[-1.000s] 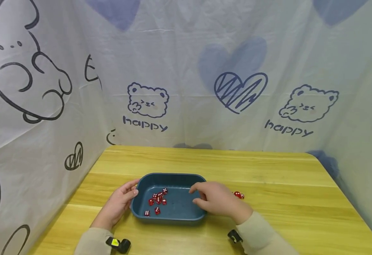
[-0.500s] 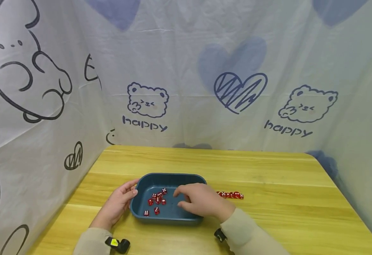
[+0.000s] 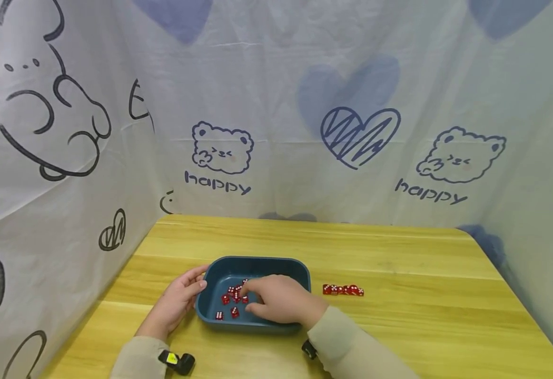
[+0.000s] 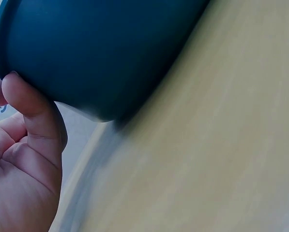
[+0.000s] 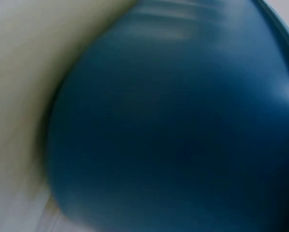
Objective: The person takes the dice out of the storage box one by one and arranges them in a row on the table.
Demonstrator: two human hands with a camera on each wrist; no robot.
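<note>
Loose dice (image 3: 236,296) inside tray (image 3: 243,327), dice row (image 3: 346,290) to its right

The tray sits on the tabletop (image 3: 423,321), left hand (image 3: 176,299) at its left end, right hand (image 3: 281,300) over its right half. A curtain (image 3: 276,105) hangs behind.

Soft even light, wrist views blurred

Ahead of you, the pale backdrop (image 3: 281,176) carries the handwritten word "happy" twice, in blue lowercase: once under the left bear drawing (image 3: 223,147), once under the right bear drawing (image 3: 461,155). The yellow label (image 3: 172,358) at your left wrist is too small to read. White pips mark your red dice (image 3: 235,312) in the tray (image 3: 253,328) and the dice row (image 3: 343,290) beside it, too tiny to count reliably.
</note>
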